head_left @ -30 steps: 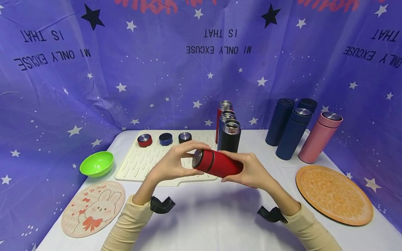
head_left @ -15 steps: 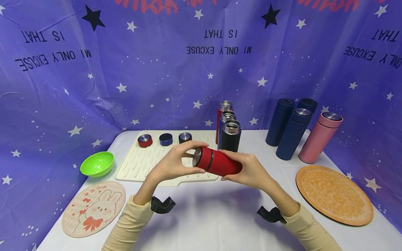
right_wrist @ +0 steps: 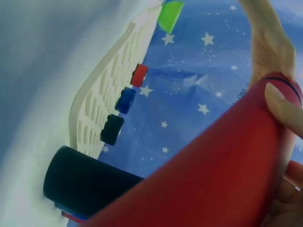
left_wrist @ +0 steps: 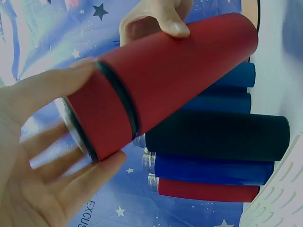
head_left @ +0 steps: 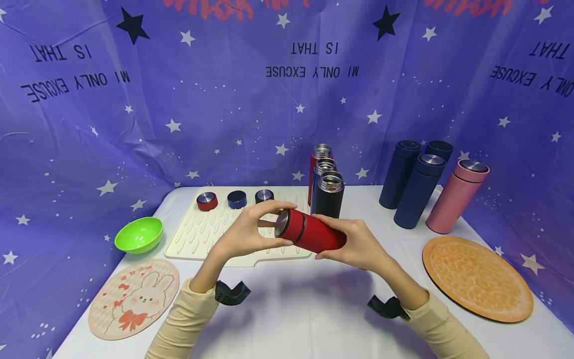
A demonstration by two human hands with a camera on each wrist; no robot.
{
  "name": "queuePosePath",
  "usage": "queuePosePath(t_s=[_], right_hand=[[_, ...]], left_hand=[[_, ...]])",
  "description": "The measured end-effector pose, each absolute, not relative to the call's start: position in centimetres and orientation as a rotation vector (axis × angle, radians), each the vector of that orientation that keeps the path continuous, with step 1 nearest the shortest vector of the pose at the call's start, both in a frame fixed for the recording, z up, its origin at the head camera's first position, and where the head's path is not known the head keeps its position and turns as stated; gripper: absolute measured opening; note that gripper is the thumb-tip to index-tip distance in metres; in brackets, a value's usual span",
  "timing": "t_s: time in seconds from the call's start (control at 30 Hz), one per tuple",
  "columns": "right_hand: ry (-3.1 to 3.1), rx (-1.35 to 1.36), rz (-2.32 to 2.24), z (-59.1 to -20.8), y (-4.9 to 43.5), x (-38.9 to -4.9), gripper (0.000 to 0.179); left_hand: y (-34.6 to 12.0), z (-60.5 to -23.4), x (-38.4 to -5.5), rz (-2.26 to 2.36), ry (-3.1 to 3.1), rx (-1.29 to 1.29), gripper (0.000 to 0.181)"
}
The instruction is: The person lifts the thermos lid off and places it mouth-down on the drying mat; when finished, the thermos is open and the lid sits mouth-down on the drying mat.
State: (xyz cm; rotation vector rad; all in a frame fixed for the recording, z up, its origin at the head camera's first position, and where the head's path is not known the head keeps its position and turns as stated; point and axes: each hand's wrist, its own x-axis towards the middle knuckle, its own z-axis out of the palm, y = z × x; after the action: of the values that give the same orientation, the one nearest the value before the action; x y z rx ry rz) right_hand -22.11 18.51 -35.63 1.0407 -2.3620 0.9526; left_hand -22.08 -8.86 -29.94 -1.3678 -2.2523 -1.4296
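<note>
A red thermos flask (head_left: 322,235) is held aslant above the table, its lidded end pointing left. My left hand (head_left: 242,233) pinches the red lid (left_wrist: 102,111) between thumb and fingers. The body of the flask is gripped by my right hand (head_left: 360,243). A dark ring marks the seam between lid and body. Behind the flask stand lidless thermoses: a black one (head_left: 330,197), a blue one (left_wrist: 213,168) and a red one (left_wrist: 208,189). On the cream mat (head_left: 193,239) sit a red lid (head_left: 207,201), a blue lid (head_left: 236,199) and a black lid (head_left: 264,196).
At the back right stand several lidded thermoses, including a navy one (head_left: 417,197) and a pink one (head_left: 456,199). An orange round placemat (head_left: 477,279) lies in front of them. To the left are a green bowl (head_left: 139,235) and a rabbit placemat (head_left: 134,299).
The red flask has tilted very slightly, its lidded end a little higher. My left fingertips have shifted slightly on the lid. Everything else stays where it was.
</note>
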Motion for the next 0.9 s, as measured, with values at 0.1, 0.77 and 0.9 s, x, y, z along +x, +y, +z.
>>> queuePosePath(t_s=[0.1,0.77,0.9], right_hand=[[-2.288,1.033,0.831,-35.7,18.2,-21.9,0.08],[-2.43,1.027,0.99,-35.7,18.6,-22.2,0.077],[-2.358,1.039,0.929,-35.8,18.3,-22.0,0.078]], left_hand=[[-8.7,-29.9,-21.9,-1.478,-2.331,-1.195,0.056],[-9.0,-30.4,-22.6,-1.373,-2.199,-1.476,0.057],[-9.1,-31.7,-23.5,-1.419,-2.258,-1.348,0.058]])
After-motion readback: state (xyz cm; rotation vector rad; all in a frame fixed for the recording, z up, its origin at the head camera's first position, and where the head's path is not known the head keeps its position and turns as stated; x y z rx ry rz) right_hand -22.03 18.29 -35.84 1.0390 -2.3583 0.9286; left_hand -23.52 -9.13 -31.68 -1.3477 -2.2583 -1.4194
